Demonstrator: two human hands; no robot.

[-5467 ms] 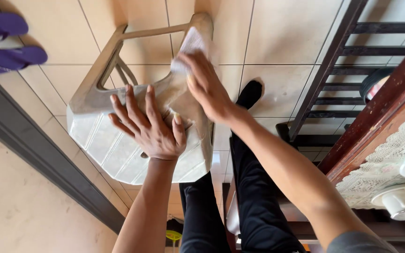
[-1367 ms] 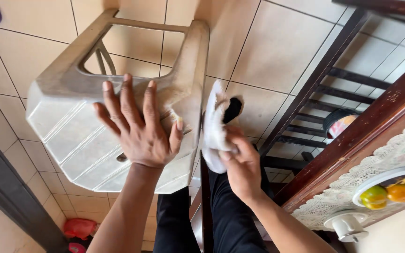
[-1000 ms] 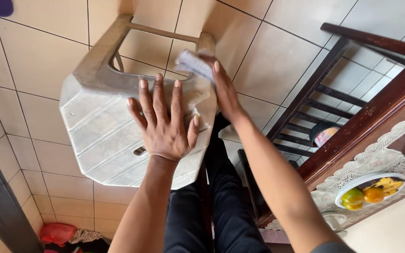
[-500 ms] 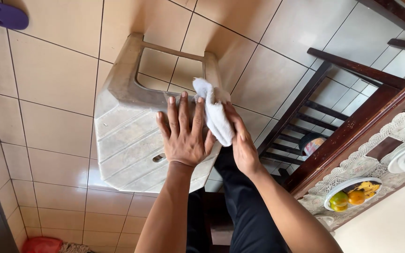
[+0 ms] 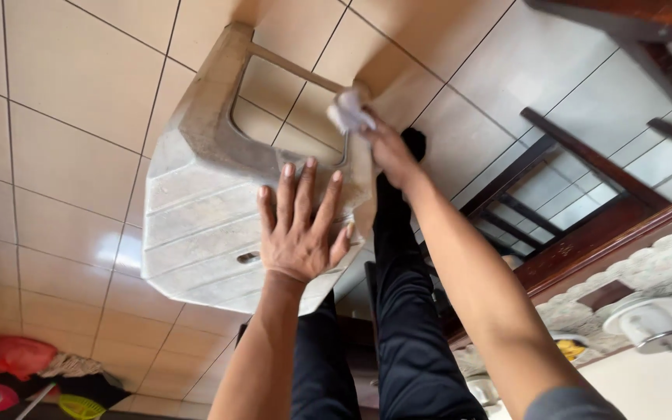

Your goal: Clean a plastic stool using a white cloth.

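A beige plastic stool [image 5: 196,210] stands on the tiled floor in front of my legs. My left hand [image 5: 299,225] lies flat on its seat, fingers spread, holding nothing. My right hand [image 5: 383,148] reaches past the seat to the far right leg of the stool and grips a crumpled white cloth [image 5: 349,110], which is pressed against the top part of that leg. My black trousers [image 5: 398,327] and one black shoe [image 5: 412,141] show below and beside the stool.
A dark wooden chair [image 5: 577,194] stands to the right, next to a wooden table with a lace cover [image 5: 663,257] that carries a white cup and a dish. Red and yellow plastic items [image 5: 17,365] lie at the lower left on the floor.
My right hand has slid the white cloth from the seat's right edge out along the stool's far leg. The left hand stays flat on the seat. The view has tilted.
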